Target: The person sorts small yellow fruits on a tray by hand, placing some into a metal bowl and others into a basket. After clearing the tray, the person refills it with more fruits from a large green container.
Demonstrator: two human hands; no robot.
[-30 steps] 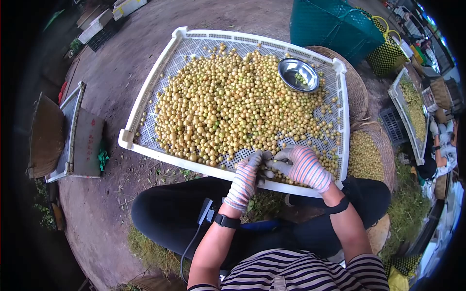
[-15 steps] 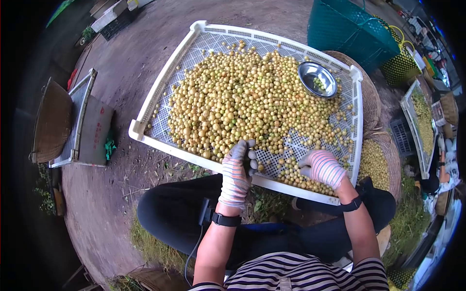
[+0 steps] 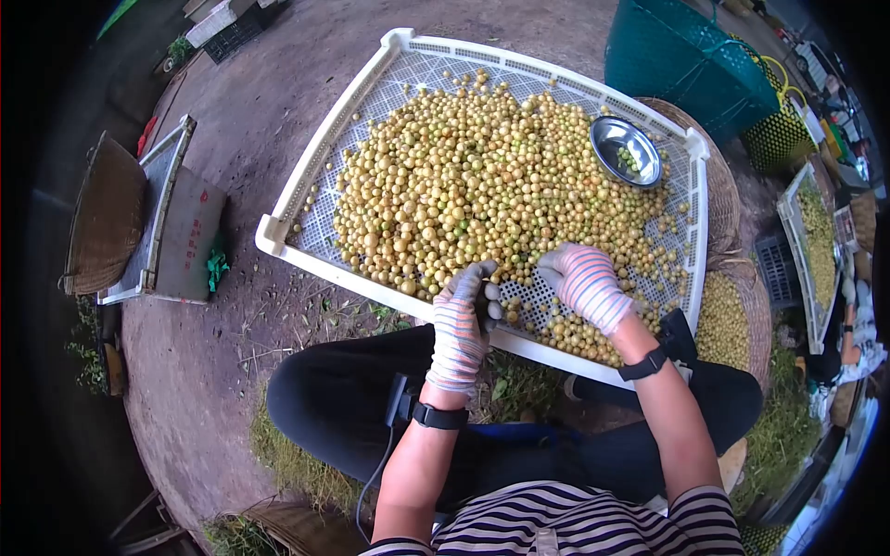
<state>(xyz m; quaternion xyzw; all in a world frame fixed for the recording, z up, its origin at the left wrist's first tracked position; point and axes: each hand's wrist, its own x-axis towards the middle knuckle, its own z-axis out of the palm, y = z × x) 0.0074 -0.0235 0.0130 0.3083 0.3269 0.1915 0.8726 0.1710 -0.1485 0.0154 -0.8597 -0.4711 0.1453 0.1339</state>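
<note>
A white plastic mesh tray [image 3: 306, 176] holds a broad heap of small round yellow-green fruits [image 3: 464, 185]. Both hands wear striped gloves with grey fingertips. My left hand [image 3: 464, 320] is over the tray's near rim, its fingers curled at the edge of the heap; anything inside them is hidden. To its right, my right hand [image 3: 586, 285] reaches down to the fruits with fingers drawn together, and I cannot make out what is between them. A shiny metal bowl [image 3: 607, 144] with a few green fruits sits at the tray's right side.
Beside the tray on the right stands a woven basket [image 3: 753, 315] around more of these fruits. A teal woven bag [image 3: 667, 65] is at the back right. Another fruit-filled tray [image 3: 788, 222] lies farther right. On the left are a grey box [image 3: 192, 246] and a wicker basket [image 3: 104, 222].
My right hand has moved left and up over the fruits, closer to my left hand. The left hand stays near the rim. The whole view has shifted slightly.
</note>
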